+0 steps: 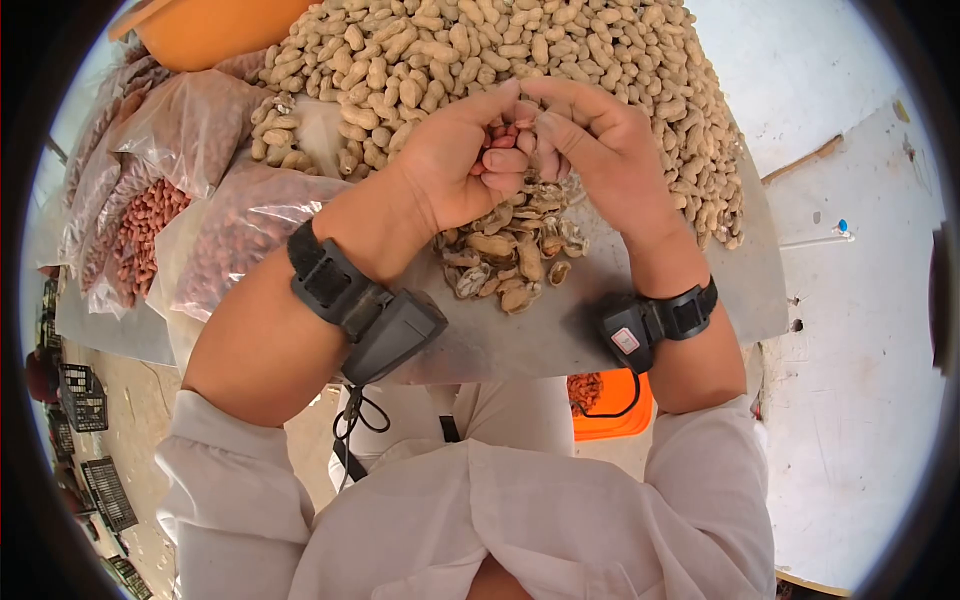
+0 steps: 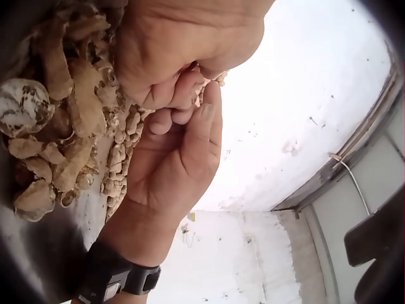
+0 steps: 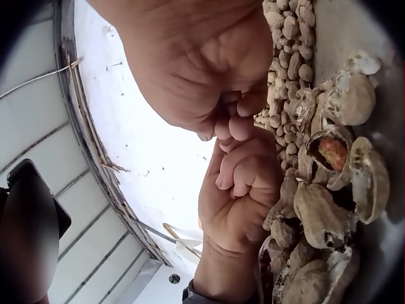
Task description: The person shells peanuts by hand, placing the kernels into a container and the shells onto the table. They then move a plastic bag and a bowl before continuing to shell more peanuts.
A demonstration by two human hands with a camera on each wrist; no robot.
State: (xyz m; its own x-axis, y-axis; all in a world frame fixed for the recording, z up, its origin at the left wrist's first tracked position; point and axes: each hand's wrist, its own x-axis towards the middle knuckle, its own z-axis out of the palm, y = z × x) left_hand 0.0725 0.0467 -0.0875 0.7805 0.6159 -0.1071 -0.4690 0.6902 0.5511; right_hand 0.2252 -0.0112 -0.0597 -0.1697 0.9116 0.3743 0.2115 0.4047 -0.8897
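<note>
Both hands meet above a heap of broken peanut shells (image 1: 515, 245), fingertips together. Red peanut kernels (image 1: 497, 135) show in the curled fingers of the left hand (image 1: 455, 160). The right hand (image 1: 610, 155) has its thumb and fingers bent in against the left fingertips, pinching what looks like a peanut, mostly hidden by the fingers. In the left wrist view, the left hand (image 2: 183, 44) covers the top and the right hand (image 2: 171, 158) reaches up to it. From the right wrist, an opened shell (image 3: 332, 155) with a reddish kernel inside lies beside the hands.
A large pile of unshelled peanuts (image 1: 600, 60) spreads over the metal table (image 1: 560, 340) beyond the hands. Bags of red kernels (image 1: 250, 225) lie at left, near an orange basin (image 1: 215, 30). Below the table edge stands an orange container (image 1: 625, 415). Black crates (image 1: 108, 490) are on the floor.
</note>
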